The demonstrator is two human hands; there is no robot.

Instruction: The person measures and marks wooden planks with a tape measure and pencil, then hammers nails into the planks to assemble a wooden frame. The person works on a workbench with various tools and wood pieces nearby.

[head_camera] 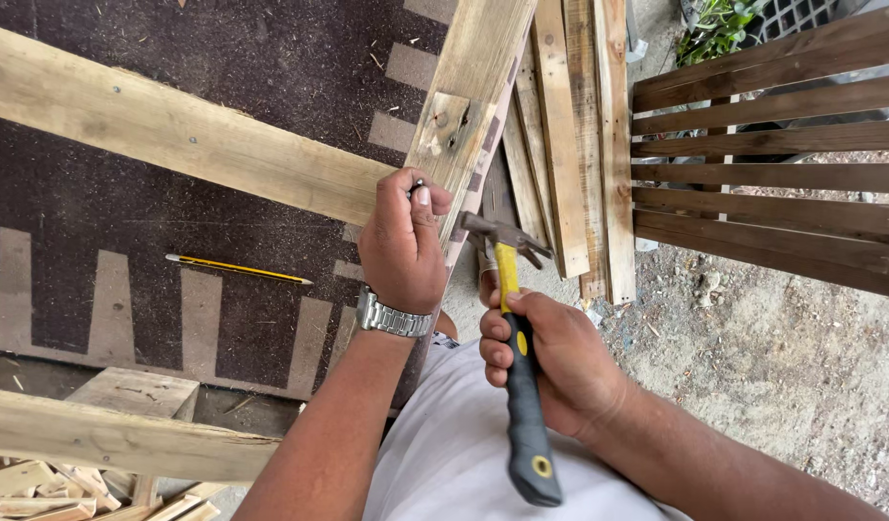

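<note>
Where the long plank (pixel 174 125) is meeting the upright board (pixel 468 106) at the right edge of the dark panel (pixel 174 289), the two pieces are forming a corner, and the left hand (pixel 403 241) is sitting right at that corner. Open room is lying to the left across the panel, with only a yellow pencil (pixel 237 268) resting well apart from the hands. To the right, a stack of loose boards (pixel 579 145) is crowding close, and beyond it a slatted wooden bench (pixel 772 164) is standing over bare ground.

Reaching forward with a steel watch (pixel 394 316) at the wrist, the left hand is curling closed, thumb and fingertips pinching something small against the board's edge; whether it is a nail cannot be told.

Coming in from the lower right, the right hand (pixel 550 357) is wrapping fully around the hammer (pixel 517 367) at mid-handle, its black grip trailing back over the white shirt (pixel 454 444). The claw head is hovering just beside the left fingers, near the board but apart from it.
</note>
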